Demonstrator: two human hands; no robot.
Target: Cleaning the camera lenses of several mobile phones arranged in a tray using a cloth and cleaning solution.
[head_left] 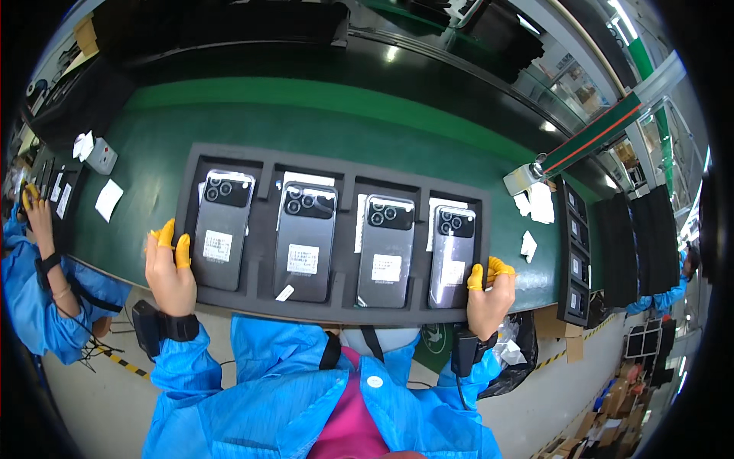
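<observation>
Green worktop (153, 164), near edge, and there's the foam tray (344, 314), four phones (310, 229) aboard!
Left fingers (182, 251) and right fingers (475, 278) grasp its opposite ends, each phone lying camera-side up in its own slot.

- Here's the left arm, blue left sleeve (183, 367) rising from below, black left wristband (182, 327) snug!
- The left grip (170, 264) points away from the body, yellow-tipped fingers extended, thumb set apart on the inner side.
- Over to the right arm, well apart, right sleeve (480, 375) coming up, right wristband (485, 346) on too!
- And the right grip (492, 294): yellow-tipped fingers bent, thumb pointing forward, inward of them!
</observation>
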